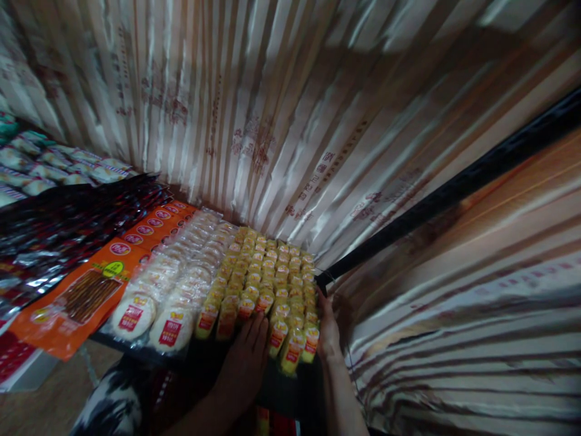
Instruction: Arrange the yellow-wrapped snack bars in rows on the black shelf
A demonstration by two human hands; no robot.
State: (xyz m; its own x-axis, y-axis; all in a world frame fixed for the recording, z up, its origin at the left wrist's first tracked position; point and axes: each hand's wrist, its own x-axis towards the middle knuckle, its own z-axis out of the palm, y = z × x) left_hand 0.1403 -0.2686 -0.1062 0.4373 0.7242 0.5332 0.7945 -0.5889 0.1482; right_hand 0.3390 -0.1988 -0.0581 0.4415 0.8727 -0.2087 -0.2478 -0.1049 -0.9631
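Rows of small yellow wrapped snack packets (281,290) with red labels stand on a dark board. My left hand (247,354) lies flat against the front packets, fingers extended and close together. Along the right side of the rows rests my right hand (328,324), its fingers stretched upward against the outer packets; some fingertips are hidden. Neither hand wraps around a packet. Just left of the yellow rows are round white crackers (170,327) in clear wrappers, set in two overlapping columns.
Orange snack bags (93,284), dark shiny bags (68,236) and white packets (54,160) continue leftward. Behind stands pleated printed sheeting (254,121). A black pole (454,188) slants up to the right. A white-and-red box (29,366) sits at lower left.
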